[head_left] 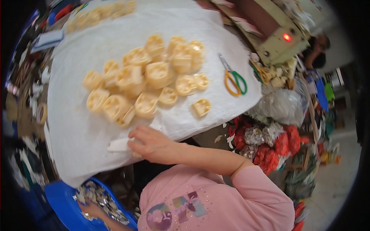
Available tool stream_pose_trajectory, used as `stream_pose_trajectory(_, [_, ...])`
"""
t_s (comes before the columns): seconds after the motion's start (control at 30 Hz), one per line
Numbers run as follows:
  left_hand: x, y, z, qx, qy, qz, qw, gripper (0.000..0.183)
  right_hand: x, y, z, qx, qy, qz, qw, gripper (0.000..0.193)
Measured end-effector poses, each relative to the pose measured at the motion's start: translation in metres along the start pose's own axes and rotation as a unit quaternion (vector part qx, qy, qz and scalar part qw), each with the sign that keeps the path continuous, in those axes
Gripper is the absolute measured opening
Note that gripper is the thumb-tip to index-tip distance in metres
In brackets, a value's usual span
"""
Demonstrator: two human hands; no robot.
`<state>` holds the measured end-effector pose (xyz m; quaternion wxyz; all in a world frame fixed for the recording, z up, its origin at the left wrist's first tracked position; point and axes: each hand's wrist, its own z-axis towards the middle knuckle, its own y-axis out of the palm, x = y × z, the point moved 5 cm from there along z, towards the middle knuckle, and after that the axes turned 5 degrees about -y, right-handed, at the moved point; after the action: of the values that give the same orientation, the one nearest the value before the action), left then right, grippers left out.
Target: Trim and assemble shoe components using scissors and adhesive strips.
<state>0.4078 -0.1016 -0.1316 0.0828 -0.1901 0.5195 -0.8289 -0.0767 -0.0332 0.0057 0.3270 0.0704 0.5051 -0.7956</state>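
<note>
My right hand [152,145] rests at the near edge of the white-covered table [216,30], its fingers closed on a flat white piece [118,145] that sticks out to the left. The far end of that piece under my fingers is hidden. Down at the lower left, my left hand [91,210] reaches into a blue bin [58,196] among several shiny silvery pieces [102,196]. Its fingers are blurred and partly covered there. Beyond my right hand sits a cluster of pale yellow, rounded, hollowed pieces [158,73]. One such piece [201,107] lies apart, nearer the right.
Scissors [233,79] with orange and green handles lie on the cloth at right. More yellow pieces [102,15] line the far left. A beige machine [277,46] with a red light stands far right, above a clear plastic bag [281,107] and red bundles [275,148].
</note>
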Motion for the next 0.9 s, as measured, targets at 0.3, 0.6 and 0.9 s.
stream_pose_trajectory(0.3, [0.112, -0.059, 0.025, 0.006, 0.049, -0.189, 0.981, 0.037, 0.004, 0.011, 0.007, -0.065, 0.033, -0.012, 0.997, 0.013])
stream_pose_trajectory(0.6, [0.269, -0.122, -0.055, -0.101, 0.244, -0.339, 0.903, 0.026, 0.000, 0.011, 0.017, -0.103, 0.042, -0.050, 0.993, 0.012])
stream_pose_trajectory(0.9, [0.350, -0.118, -0.136, -0.203, 0.464, -0.422, 0.752, 0.028, 0.013, 0.014, -0.003, -0.019, 0.044, 0.076, 0.996, 0.018])
